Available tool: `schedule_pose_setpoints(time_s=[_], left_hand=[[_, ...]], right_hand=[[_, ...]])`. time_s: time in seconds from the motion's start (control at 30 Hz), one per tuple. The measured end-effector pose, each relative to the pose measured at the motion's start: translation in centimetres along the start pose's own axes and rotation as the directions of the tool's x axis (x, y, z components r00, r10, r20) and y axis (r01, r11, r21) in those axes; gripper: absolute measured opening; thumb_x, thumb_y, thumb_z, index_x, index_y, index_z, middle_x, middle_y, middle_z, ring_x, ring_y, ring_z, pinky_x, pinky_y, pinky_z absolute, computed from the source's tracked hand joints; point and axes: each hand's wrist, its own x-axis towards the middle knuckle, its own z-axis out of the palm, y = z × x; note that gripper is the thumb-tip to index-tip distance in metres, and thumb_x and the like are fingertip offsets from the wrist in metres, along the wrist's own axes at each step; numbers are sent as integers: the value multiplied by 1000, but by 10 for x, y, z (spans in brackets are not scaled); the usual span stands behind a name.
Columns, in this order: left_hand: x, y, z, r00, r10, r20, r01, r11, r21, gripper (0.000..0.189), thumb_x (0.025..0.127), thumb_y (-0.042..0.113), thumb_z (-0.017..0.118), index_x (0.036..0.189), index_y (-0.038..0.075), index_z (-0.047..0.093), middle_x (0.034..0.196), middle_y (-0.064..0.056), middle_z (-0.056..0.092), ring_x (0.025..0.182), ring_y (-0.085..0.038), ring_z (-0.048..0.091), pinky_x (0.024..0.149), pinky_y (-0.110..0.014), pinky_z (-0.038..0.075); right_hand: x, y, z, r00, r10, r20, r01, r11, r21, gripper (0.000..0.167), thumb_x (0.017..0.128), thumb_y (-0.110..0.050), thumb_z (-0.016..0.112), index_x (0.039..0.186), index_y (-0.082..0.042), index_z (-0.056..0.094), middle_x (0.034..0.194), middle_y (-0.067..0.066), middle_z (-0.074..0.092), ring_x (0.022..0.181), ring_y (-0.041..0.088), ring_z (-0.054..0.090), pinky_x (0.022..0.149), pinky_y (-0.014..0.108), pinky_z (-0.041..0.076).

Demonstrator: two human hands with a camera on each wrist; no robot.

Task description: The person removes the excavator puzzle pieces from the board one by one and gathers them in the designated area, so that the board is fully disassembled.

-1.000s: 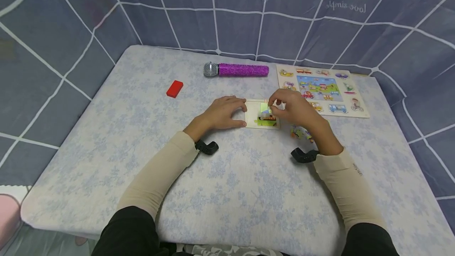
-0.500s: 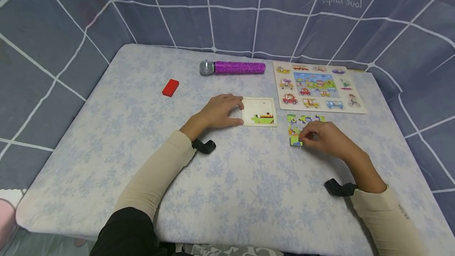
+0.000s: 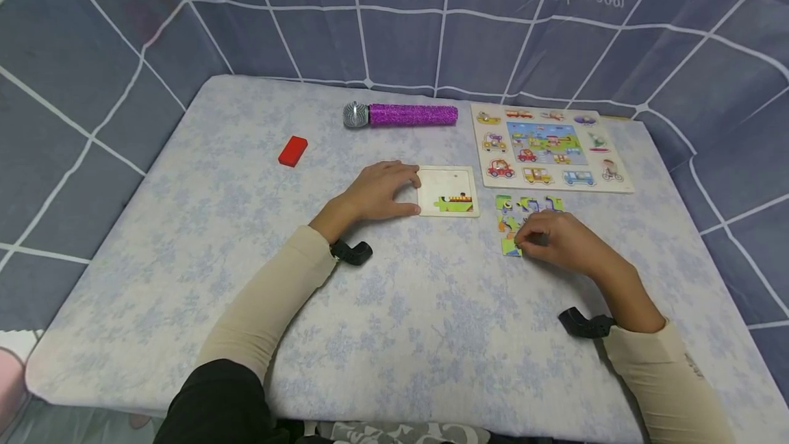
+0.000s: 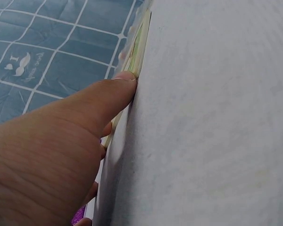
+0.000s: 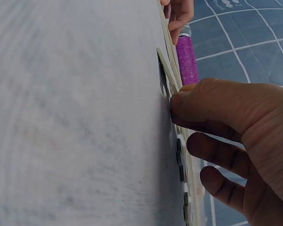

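Note:
A small cream puzzle tray point(image 3: 434, 187) lies in the middle of the table with a green picture piece point(image 3: 455, 205) fitted at its lower right. My left hand point(image 3: 382, 190) holds the tray's left side, thumb at the near corner and fingers at the far one. Right of the tray, my right hand point(image 3: 557, 242) pinches a green and blue puzzle piece point(image 3: 511, 247) between thumb and finger. In the right wrist view this piece point(image 5: 166, 70) tilts, one end raised. Several loose puzzle pieces point(image 3: 504, 203) lie around the right fingertips, partly hidden by that hand.
A larger wooden vehicle puzzle board point(image 3: 592, 177) lies at the back right. Beside it is a glittery purple microphone point(image 3: 413, 115). Back left sits a red block point(image 3: 292, 151). A grey checked curtain point(image 3: 401, 40) hangs behind the table's rear edge.
My right hand has left the tray with the green and blue piece and moved right and nearer, to the loose pieces. My left hand stays at the tray.

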Motion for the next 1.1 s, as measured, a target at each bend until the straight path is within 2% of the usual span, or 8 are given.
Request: schedule_pose_setpoints(time_s=[0.3,0.8,0.97,1.1], left_hand=[[-1,-1,0,1000,13,-11,-13,1000,-8,45,94,51,68,127,22,58,160,-3,38,148,-31,28,117,-56,21],[-2,-1,-1,1000,12,-10,-12,1000,-11,45,94,50,69,127,22,59,159,-3,39,148,-31,28,118,-54,21],[-2,2,-3,1000,19,-9,-20,1000,-21,44,94,50,69,126,21,59,160,-3,39,148,-31,28,117,-55,22],[-1,2,-3,1000,18,-10,-18,1000,-13,44,94,51,68,126,22,59,160,-3,38,148,-31,28,117,-55,22]], right_hand=[[1,0,3,1000,-1,3,2,1000,-21,26,79,1,84,83,-23,75,84,-17,65,79,4,58,74,35,52],[1,-3,2,1000,15,24,-14,1000,-27,22,81,0,83,87,-20,77,88,-13,68,84,8,62,76,38,53],[1,-4,-4,1000,-17,-15,17,1000,-26,21,82,1,82,91,-17,77,92,-10,68,83,10,61,72,36,53],[9,-7,-11,998,-49,-49,49,999,-8,19,85,2,78,98,-12,76,98,-5,69,85,14,61,71,37,52]])
